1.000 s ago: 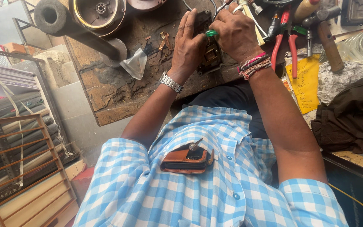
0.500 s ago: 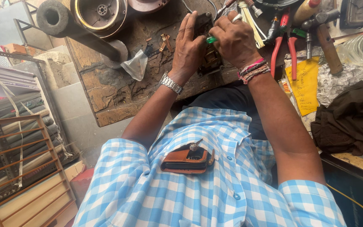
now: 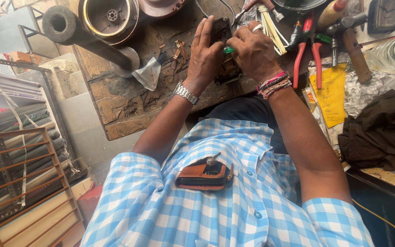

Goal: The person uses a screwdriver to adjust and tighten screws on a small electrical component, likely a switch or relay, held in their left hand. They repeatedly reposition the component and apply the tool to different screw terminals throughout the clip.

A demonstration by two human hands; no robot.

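**Both hands close over a small dark part on the scarred bench**

Little has shifted since the earlier frames: both hands stay bunched over the same spot at the far edge of the bench, the right one turned only slightly.

From the head camera, looking down past a blue-checked shirt (image 3: pixel 216 201), the left hand (image 3: pixel 206 57) lies flat with its fingers stretched away from the body, pressing down on a small dark component (image 3: pixel 222 68) on the worn wooden bench (image 3: pixel 124 100). The right hand (image 3: pixel 254 52) is curled tight, thumb and forefinger pinching a green-handled tool (image 3: pixel 228 49), probably a small screwdriver.

The tool's handle points left, toward the left hand, so its long axis runs across the bench, left to right. The component sits directly beneath and between both hands, touching the left; the right is the one carrying the tool to it. How the tip meets the part is hidden by the fingers.

Just right of the hands lie red-handled pliers (image 3: pixel 307 59) and a hammer (image 3: pixel 350 39); a yellow paper sheet (image 3: pixel 332 93) lies nearer. Far left rests a round metal housing (image 3: pixel 110 18).
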